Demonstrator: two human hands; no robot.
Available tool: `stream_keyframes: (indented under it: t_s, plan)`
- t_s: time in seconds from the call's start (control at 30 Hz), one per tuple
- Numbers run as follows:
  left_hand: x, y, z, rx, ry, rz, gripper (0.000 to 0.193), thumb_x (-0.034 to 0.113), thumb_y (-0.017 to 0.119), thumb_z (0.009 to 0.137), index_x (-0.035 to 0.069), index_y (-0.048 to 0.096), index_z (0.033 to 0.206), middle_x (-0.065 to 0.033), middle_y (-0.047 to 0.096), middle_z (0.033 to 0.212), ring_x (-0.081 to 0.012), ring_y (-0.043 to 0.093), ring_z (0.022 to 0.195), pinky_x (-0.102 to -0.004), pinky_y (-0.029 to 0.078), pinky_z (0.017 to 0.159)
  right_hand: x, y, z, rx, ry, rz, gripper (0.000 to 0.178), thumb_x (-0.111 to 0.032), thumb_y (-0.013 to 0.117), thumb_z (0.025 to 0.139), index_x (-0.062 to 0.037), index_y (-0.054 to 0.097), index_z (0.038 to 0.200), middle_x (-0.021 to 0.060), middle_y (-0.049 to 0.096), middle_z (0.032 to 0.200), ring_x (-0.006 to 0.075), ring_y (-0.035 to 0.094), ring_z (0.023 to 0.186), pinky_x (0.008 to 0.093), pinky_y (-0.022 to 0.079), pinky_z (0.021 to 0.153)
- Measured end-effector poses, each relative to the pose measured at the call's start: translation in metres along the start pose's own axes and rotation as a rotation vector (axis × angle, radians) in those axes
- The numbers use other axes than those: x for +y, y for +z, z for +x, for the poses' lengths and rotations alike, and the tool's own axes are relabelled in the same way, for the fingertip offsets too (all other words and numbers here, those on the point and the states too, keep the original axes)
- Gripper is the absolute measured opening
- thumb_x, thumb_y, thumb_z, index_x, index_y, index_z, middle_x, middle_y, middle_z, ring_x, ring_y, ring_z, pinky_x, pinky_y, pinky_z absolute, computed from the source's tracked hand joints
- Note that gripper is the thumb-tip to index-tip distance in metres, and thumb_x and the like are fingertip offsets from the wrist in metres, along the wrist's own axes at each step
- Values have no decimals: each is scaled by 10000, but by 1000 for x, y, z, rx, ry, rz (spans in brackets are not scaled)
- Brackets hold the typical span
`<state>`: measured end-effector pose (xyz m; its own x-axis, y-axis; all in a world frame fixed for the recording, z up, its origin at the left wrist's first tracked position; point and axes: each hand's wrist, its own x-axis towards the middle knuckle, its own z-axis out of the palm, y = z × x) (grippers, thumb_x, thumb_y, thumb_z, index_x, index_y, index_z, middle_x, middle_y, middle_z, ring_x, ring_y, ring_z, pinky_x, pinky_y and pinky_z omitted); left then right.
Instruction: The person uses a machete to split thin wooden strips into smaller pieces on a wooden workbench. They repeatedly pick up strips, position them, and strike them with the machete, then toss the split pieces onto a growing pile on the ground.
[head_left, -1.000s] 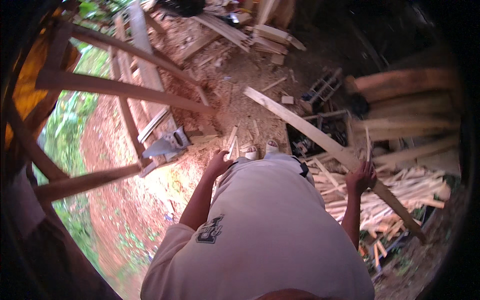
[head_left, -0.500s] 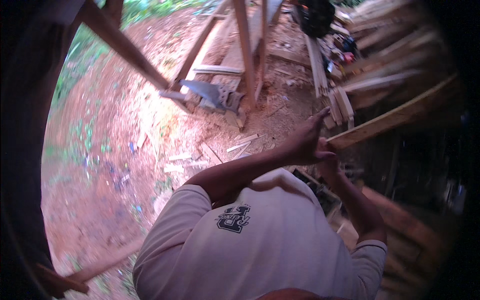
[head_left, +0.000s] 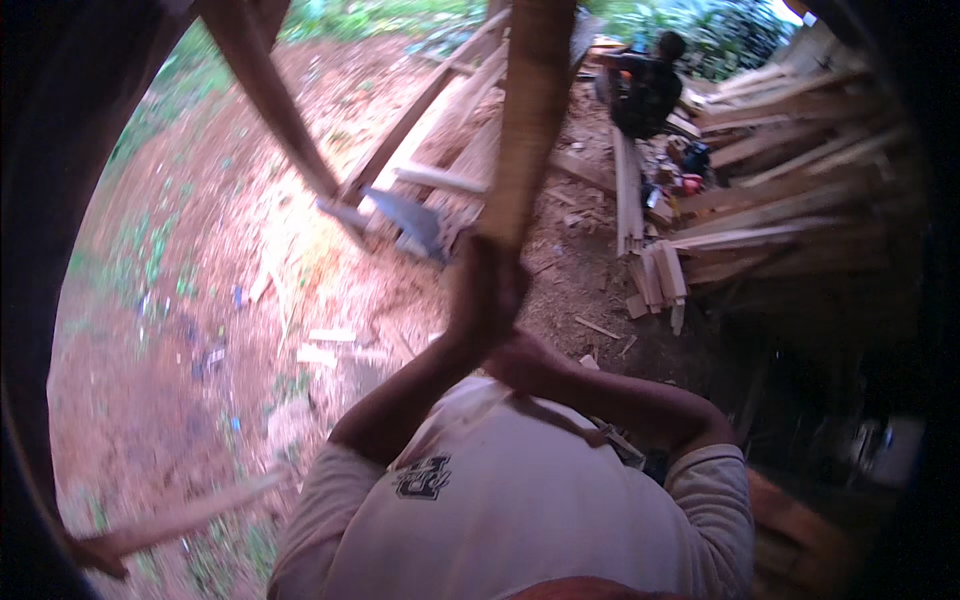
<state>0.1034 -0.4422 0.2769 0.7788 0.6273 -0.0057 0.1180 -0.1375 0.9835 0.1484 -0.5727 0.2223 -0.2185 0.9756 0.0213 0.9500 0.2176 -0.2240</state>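
A long wooden board [head_left: 535,120] rises from my hands toward the top of the view, in front of my chest. My left hand [head_left: 485,295] is closed around it near its lower end. Just below, my right hand [head_left: 528,362] is closed at the board's lower end, touching my left wrist; its fingers are partly hidden. Beyond my left hand, a handsaw [head_left: 410,222] lies on the timber, its handle hidden behind the hand and board.
Upright and slanting timber posts [head_left: 275,95] stand at the far left. A stack of planks [head_left: 790,190] fills the right side. A dark figure that looks like a person [head_left: 645,95] is at the far right. Wood offcuts [head_left: 325,345] lie on sawdust-covered ground.
The board has swung from pointing right to pointing away from me, in front of my body. Both hands have moved left, and my left hand has closed around the board.
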Motion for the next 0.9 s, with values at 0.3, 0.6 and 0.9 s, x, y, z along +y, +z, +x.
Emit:
stream_keyframes:
  t_s: [0.3, 0.6, 0.9]
  plan:
    - [-5, -145, 48, 185, 343, 609, 731, 253, 686, 940, -131, 279, 1410, -374, 392, 1365, -510, 431, 1271, -498, 354, 1085, 28, 36, -58, -78, 866, 272, 483, -148, 690, 796, -23, 598, 1253, 187, 633, 1144, 374, 586, 1126, 474, 468, 970]
    - [-175, -260, 145, 187, 262, 610, 657, 216, 681, 934, -110, 294, 1353, -349, 439, 1273, -486, 478, 1181, -488, 404, 1013, -55, 233, -181, -395, 1685, 674, 560, -327, 789, 778, -26, 640, 1226, 214, 673, 1187, 360, 648, 1101, 419, 522, 932]
    - [-351, -300, 201, 107, 119, 446, 496, 131, 659, 916, -42, 337, 1251, -255, 497, 1080, -420, 536, 979, -466, 449, 889, -244, 377, -269, -287, 1879, 1257, 334, -336, 715, 853, -42, 748, 1009, 156, 734, 934, 300, 701, 834, 418, 549, 722]
